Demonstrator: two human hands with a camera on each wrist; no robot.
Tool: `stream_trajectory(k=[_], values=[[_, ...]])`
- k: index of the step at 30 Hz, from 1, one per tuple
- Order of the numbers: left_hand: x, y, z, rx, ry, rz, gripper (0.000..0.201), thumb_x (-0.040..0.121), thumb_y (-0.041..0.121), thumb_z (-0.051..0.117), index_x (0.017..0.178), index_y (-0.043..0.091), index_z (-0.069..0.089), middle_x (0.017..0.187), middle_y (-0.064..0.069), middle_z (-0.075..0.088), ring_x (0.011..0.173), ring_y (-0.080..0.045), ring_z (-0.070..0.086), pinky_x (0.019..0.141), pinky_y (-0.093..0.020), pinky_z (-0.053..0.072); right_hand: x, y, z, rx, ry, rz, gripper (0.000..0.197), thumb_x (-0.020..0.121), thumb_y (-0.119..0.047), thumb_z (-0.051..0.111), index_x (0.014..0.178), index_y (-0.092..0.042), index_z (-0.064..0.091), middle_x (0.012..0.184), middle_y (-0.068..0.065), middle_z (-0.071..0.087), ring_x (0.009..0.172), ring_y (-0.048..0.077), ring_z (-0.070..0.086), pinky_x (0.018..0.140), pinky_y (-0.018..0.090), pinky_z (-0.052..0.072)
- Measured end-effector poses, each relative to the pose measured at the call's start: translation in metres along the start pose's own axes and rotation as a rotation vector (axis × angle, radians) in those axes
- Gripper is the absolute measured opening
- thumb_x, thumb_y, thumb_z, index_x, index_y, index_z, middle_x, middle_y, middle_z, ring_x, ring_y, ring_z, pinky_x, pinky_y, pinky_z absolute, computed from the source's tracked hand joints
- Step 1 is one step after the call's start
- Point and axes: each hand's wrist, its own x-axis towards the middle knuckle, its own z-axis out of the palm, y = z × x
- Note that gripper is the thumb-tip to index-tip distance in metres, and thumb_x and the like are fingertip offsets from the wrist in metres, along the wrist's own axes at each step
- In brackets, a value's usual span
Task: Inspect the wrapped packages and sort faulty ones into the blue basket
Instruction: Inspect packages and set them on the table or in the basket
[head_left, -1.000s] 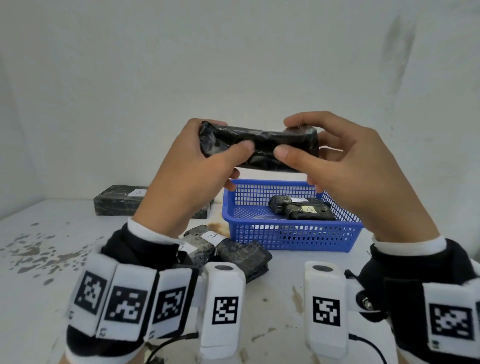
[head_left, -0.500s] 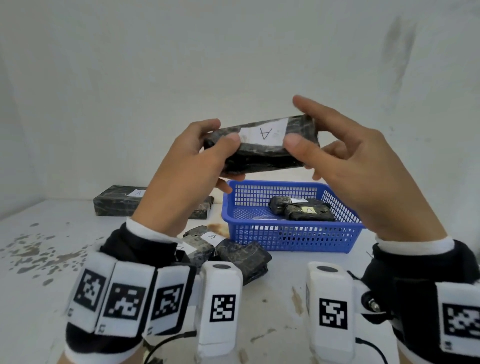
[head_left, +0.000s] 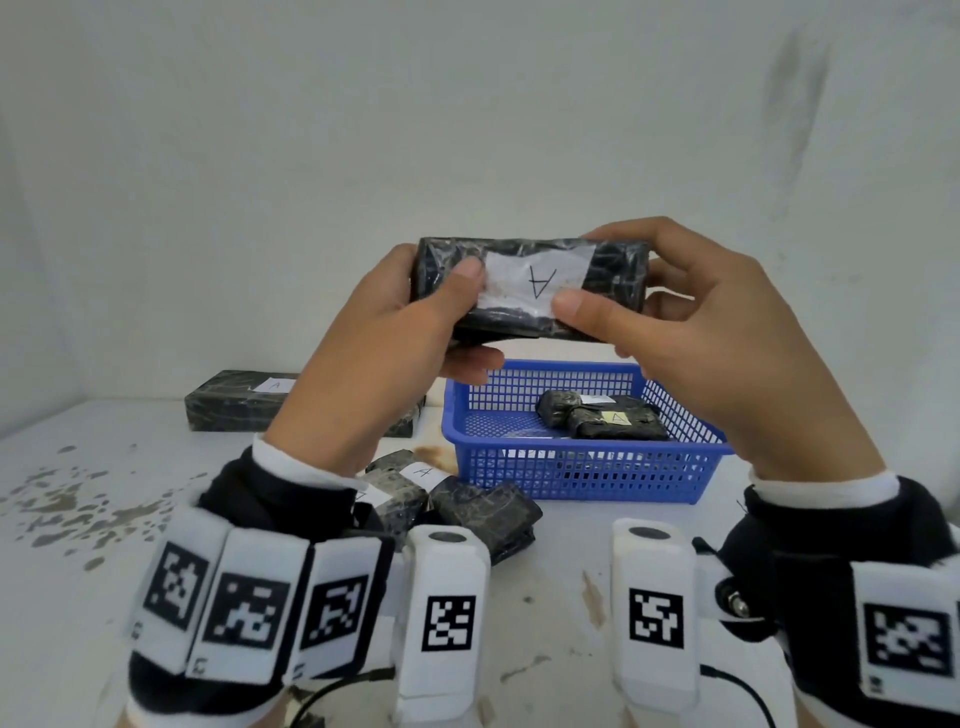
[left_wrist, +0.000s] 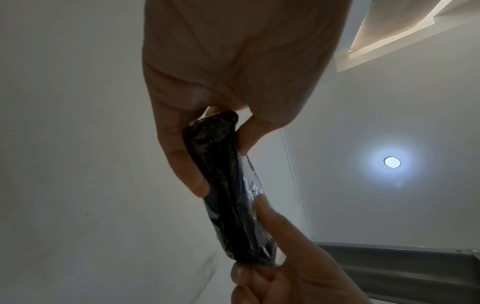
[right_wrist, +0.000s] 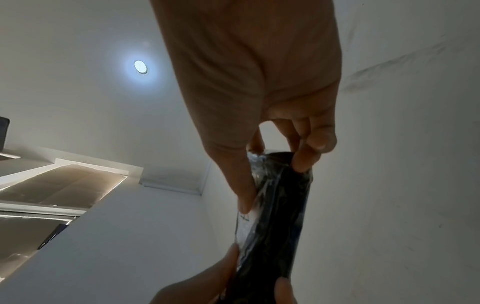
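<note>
Both hands hold a black wrapped package (head_left: 618, 270) up in the air above the blue basket (head_left: 582, 473). Its white label, marked with an upside-down A, faces me. My left hand (head_left: 389, 332) grips its left end, thumb on the label's edge. My right hand (head_left: 691, 322) pinches the right end, thumb at the label's lower corner. The left wrist view shows the package (left_wrist: 228, 201) edge-on between the left fingers (left_wrist: 182, 164). The right wrist view shows the package (right_wrist: 280, 222) pinched by the right fingers (right_wrist: 241, 185). Two wrapped packages (head_left: 608, 418) lie in the basket.
Several more wrapped packages (head_left: 467, 504) lie in a pile on the white stained table (head_left: 78, 519) in front of the basket's left corner. A long wrapped package (head_left: 239, 400) lies at the back left against the wall. White walls close off the back and right.
The package has been rolled toward me, from its plain black side to the labelled face, and has come down a little. Both hands shifted their grip on it.
</note>
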Motion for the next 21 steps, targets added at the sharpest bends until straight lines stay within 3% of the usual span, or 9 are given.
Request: stream_trajectory(k=[3,6,9,12,15,16,19,21], values=[[-0.0011,0.0007,0.0004,0.003,-0.004,0.012,0.020,0.098,0.030,0.053,0.106,0.012,0.059,0.087,-0.003,0.071,0.063,-0.022,0.069,0.059,-0.029,0.058,0.0000,0.0004,0.0019,0.004,0.004,-0.002,0.037,0.068,-0.050,0.084,0.099,-0.038,0.069,0.093,-0.010,0.076,0.082,0.024,0.073,0.084,0.046,0.060],[-0.0012,0.0000,0.0007,0.029,0.002,0.037,0.020,0.097,0.033,0.054,0.099,0.014,0.058,0.083,-0.002,0.070,0.060,-0.018,0.067,0.056,-0.027,0.057,0.0002,0.0007,0.0024,0.003,0.007,-0.007,0.029,0.074,-0.051,0.080,0.098,-0.039,0.070,0.091,-0.009,0.076,0.082,0.026,0.073,0.081,0.047,0.060],[-0.0007,-0.0005,0.0002,0.032,0.012,0.045,0.019,0.097,0.035,0.053,0.094,0.016,0.056,0.082,-0.003,0.069,0.059,-0.018,0.066,0.053,-0.027,0.056,0.0008,0.0004,0.0001,0.004,-0.002,-0.002,0.015,0.083,-0.051,0.072,0.095,-0.042,0.073,0.085,-0.012,0.075,0.067,0.017,0.068,0.077,0.046,0.061],[-0.0001,-0.0005,-0.0007,0.030,0.020,0.045,0.021,0.098,0.035,0.052,0.094,0.015,0.056,0.084,-0.004,0.069,0.057,-0.019,0.065,0.050,-0.028,0.053,0.0000,-0.0025,-0.0016,0.015,-0.007,0.000,0.011,0.085,-0.048,0.070,0.092,-0.040,0.074,0.076,-0.011,0.071,0.048,0.005,0.054,0.071,0.039,0.060],[0.0000,-0.0009,-0.0004,0.073,0.028,0.049,0.026,0.092,0.041,0.059,0.097,0.015,0.057,0.086,-0.005,0.071,0.058,-0.017,0.066,0.052,-0.027,0.050,-0.0014,-0.0063,-0.0022,0.048,-0.019,0.005,0.010,0.085,-0.045,0.070,0.088,-0.037,0.075,0.071,-0.010,0.068,0.044,0.003,0.054,0.057,0.020,0.052],[-0.0004,-0.0008,0.0005,0.093,0.034,0.056,0.028,0.089,0.042,0.062,0.097,0.015,0.057,0.084,-0.003,0.071,0.058,-0.016,0.066,0.052,-0.028,0.050,-0.0015,-0.0064,-0.0021,0.050,-0.019,0.010,0.010,0.083,-0.046,0.071,0.086,-0.037,0.075,0.072,-0.009,0.069,0.045,0.003,0.055,0.056,0.019,0.051],[-0.0014,-0.0009,0.0035,0.140,0.040,0.089,0.029,0.086,0.041,0.066,0.098,0.016,0.058,0.084,-0.002,0.072,0.060,-0.015,0.066,0.055,-0.030,0.053,-0.0005,-0.0025,-0.0001,-0.015,-0.025,0.036,0.022,0.076,-0.056,0.074,0.087,-0.036,0.072,0.076,-0.005,0.071,0.053,0.005,0.062,0.057,0.027,0.054],[-0.0006,-0.0014,0.0050,0.126,0.017,0.091,0.025,0.089,0.039,0.065,0.102,0.018,0.060,0.085,-0.001,0.071,0.067,-0.018,0.067,0.067,-0.038,0.059,0.0006,0.0007,0.0007,-0.040,-0.052,0.064,0.021,0.080,-0.052,0.074,0.089,-0.034,0.067,0.074,0.001,0.070,0.050,0.007,0.062,0.055,0.030,0.059]])
